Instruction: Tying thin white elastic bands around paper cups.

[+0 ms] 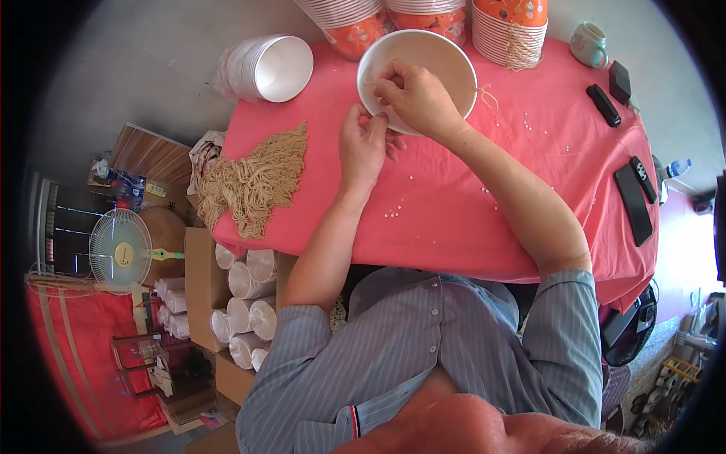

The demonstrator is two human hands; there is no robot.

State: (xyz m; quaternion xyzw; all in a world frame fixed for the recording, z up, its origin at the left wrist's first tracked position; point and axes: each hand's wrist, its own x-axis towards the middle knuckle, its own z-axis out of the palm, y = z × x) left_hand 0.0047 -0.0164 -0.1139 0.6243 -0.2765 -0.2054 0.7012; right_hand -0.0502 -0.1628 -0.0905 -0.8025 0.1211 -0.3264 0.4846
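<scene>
While both hands work at the rim, the white paper bucket sits at the far middle of the desk, its open mouth facing the viewer. The right hand reaches over the mouth to the inner left wall; its grip is a tight pinch, and a thin pale strand shows at the fingertips. The left hand is at the outside of the near-left wall, thumb by the rim, fingers part-curled; cannot tell how firmly this grip has hold of the wall. At the bucket's right side, a tan cord is knotted, its loose tails on the cloth.

Left of the hands: heap of loose beige cords, at the desk's left edge. Beyond it, a nested stack of white buckets in clear plastic lies on its side. Behind the working bucket: stacks of orange-patterned buckets, the right-hand one with cord tied on.

Scattered over the pink cloth: small white bits. Far right corner: pale green mug; nearer, black oblong objects and a dark flat slab.

Below, left of the desk: cardboard box of white wrapped cups; farther left, a round fan.
</scene>
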